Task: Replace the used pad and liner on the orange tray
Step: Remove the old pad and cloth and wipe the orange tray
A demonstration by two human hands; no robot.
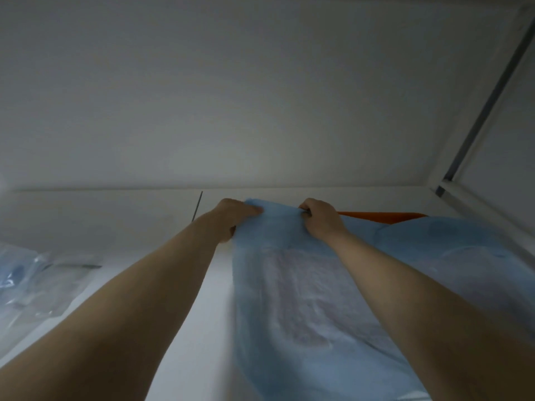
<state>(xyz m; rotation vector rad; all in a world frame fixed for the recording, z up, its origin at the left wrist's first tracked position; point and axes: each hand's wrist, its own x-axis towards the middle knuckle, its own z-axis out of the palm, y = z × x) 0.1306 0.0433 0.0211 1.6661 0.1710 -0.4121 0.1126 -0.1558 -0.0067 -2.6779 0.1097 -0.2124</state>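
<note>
Left hand (231, 218) and right hand (318, 217), seemingly clenched on blue pad (289, 285) (far edge).

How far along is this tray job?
Nothing looks finished. In hand: the left hand and right hand each pinch the far edge of a thin blue pad sheet lying over the orange tray. Whether this sheet is used or fresh can't be told. Clear plastic packets wait at left.

Pad (304, 299) light blue, paler whitish-grey quilted patch in centre. Tray (379, 217) orange, only rim showing. Wall (260, 96) plain grey-white. Surface (202, 314) white. Clear wrappers (37, 282) with blue tint, far left.
</note>
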